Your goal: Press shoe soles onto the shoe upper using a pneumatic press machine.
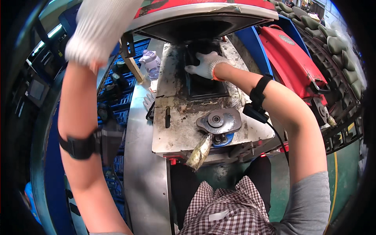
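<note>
My right hand (pixel 206 65), in a white knitted glove, lies on a black rectangular recessed plate (pixel 206 89) in the metal work surface (pixel 174 113). Its fingers look spread, and no object shows in it. Over the plate hangs the raised red lid (pixel 203 11) of the machine, with a dark underside. My left hand (pixel 102 29), gloved too, is held high beside the left end of that lid. The top edge cuts off its fingers, so its grip is hidden. Closer to me sits a round metal clamp (pixel 218 120) with a tape-wrapped handle (pixel 199 152).
A lilac bottle (pixel 150 62) and a grey-white glove (pixel 149 101) sit left of the work surface. Blue crates (pixel 121 90) stand farther left. At right is a second red machine cover (pixel 288 58), beside a rack of grey-green curved pieces (pixel 344 58).
</note>
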`<state>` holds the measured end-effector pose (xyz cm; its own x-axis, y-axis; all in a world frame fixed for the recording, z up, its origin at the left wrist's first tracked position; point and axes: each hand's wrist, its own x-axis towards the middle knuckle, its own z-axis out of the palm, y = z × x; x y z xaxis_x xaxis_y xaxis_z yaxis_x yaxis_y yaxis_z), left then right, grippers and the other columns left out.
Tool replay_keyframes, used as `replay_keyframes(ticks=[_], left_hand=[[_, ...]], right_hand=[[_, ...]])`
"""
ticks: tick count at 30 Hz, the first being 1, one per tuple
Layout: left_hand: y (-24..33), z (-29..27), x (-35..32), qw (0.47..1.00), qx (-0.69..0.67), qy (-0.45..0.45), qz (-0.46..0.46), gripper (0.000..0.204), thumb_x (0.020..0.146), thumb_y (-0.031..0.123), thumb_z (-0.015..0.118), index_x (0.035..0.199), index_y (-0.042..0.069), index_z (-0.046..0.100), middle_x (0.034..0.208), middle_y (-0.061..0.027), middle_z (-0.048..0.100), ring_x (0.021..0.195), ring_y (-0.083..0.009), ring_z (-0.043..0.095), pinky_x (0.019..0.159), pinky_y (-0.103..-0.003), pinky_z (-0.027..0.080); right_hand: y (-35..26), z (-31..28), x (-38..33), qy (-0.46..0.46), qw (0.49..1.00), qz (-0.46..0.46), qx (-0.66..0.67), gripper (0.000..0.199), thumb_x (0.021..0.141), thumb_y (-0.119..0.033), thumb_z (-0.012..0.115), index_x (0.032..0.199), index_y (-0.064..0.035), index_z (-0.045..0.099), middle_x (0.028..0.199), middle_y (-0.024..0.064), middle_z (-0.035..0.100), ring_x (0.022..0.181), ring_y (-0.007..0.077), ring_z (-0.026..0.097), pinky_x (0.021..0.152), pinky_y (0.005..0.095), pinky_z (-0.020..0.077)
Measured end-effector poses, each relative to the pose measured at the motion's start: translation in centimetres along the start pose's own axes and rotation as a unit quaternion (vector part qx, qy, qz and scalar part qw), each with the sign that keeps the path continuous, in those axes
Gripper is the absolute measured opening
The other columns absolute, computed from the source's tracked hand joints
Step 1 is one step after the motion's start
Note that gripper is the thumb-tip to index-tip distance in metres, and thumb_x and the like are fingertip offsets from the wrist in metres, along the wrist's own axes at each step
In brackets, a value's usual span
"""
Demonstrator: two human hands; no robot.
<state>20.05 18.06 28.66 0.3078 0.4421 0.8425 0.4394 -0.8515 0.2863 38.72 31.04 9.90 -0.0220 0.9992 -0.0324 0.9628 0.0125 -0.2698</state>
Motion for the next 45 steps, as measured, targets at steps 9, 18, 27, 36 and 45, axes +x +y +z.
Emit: replay_keyframes(ticks=[9,18,27,36,45], left_hand=[[-3.0,7.2,9.8,0.957,0.218,-0.171,0.084,0.04,0.099,0.04,0.056,0.123,0.011,0.071,0.117,-0.0229,0.072,0.109,-0.0406,0.068,0.096,-0.046,0.053],[-3.9,7.4,7.7,0.896,0.107,-0.424,-0.074,0.046,0.095,0.048,0.066,0.104,0.004,0.072,0.081,-0.0052,0.07,0.068,-0.0147,0.066,0.06,-0.031,0.051],[-4.4,12.4,-2.8,0.772,-0.092,-0.582,-0.24,0.038,0.096,0.042,0.066,0.106,0.006,0.073,0.075,-0.0027,0.068,0.063,-0.0113,0.063,0.06,-0.027,0.052],[-4.9,14.2,-7.5,0.852,-0.007,-0.501,-0.149,0.038,0.092,0.041,0.066,0.093,0.003,0.068,0.074,-0.0069,0.065,0.065,-0.0178,0.06,0.064,-0.034,0.048],[-4.6,14.9,-8.8,0.868,0.032,-0.481,-0.118,0.045,0.093,0.045,0.064,0.106,0.002,0.069,0.082,-0.0111,0.069,0.074,-0.0224,0.065,0.074,-0.037,0.05]], right_hand=[[5.2,1.1,-2.4,-0.023,0.989,-0.067,0.132,0.084,0.099,-0.062,0.051,0.162,-0.007,0.036,0.153,0.0261,0.052,0.143,0.0402,0.05,0.12,0.0397,0.0382],[8.3,2.3,-24.9,-0.125,0.812,-0.181,0.54,0.039,0.108,-0.041,0.056,0.117,-0.0052,0.069,0.089,0.0042,0.067,0.077,0.0124,0.064,0.069,0.0271,0.0512],[1.8,15.3,-26.3,-0.381,0.443,-0.116,0.803,0.064,0.106,-0.047,0.059,0.155,-0.01,0.04,0.132,0.0109,0.062,0.108,0.0225,0.068,0.082,0.0356,0.0605],[-1.4,14.9,-25.9,-0.353,0.192,-0.114,0.908,0.051,0.106,-0.038,0.058,0.149,-0.011,0.048,0.124,0.0121,0.062,0.107,0.0261,0.061,0.089,0.0398,0.0538],[7.1,9.9,-29.7,-0.238,0.139,-0.015,0.961,0.059,0.103,-0.054,0.056,0.148,-0.016,0.05,0.086,0.0007,0.054,0.068,0.0136,0.047,0.062,0.0303,0.0406]])
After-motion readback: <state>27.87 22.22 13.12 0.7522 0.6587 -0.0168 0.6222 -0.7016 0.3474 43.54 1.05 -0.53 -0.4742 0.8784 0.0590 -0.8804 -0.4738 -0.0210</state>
